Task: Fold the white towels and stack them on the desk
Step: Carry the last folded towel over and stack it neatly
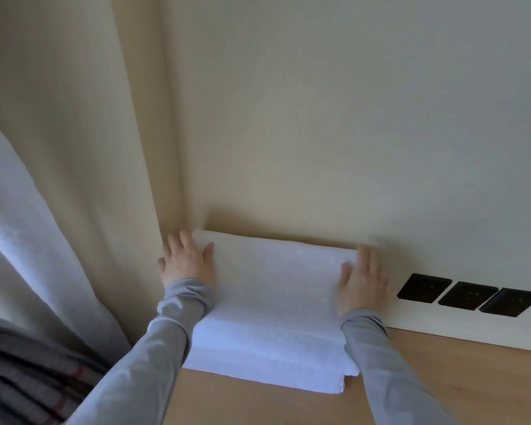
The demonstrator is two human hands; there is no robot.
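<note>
Wooden desk (472, 391) lies nearest me, its front edge cut off by the frame. So is one grey checked cloth (28, 381) in the lower-left corner. Two grey sleeves (154, 348) reach forward over the desk. On it sits one stack of white towels (267, 351), its far edge at the wall (319, 118). I make out at least three folded layers along the near side, but they blur together and I cannot count them surely. My left hand (187, 263) lies flat on the top towel (273, 277) at its left end, fingers straight and slightly apart. My right hand (362, 282) lies flat on the right end, fingers straight and close together, though blurred. Beyond, three black sockets (468, 295) sit in the wall right of the stack. One pale curtain (74, 179) hangs left.
</note>
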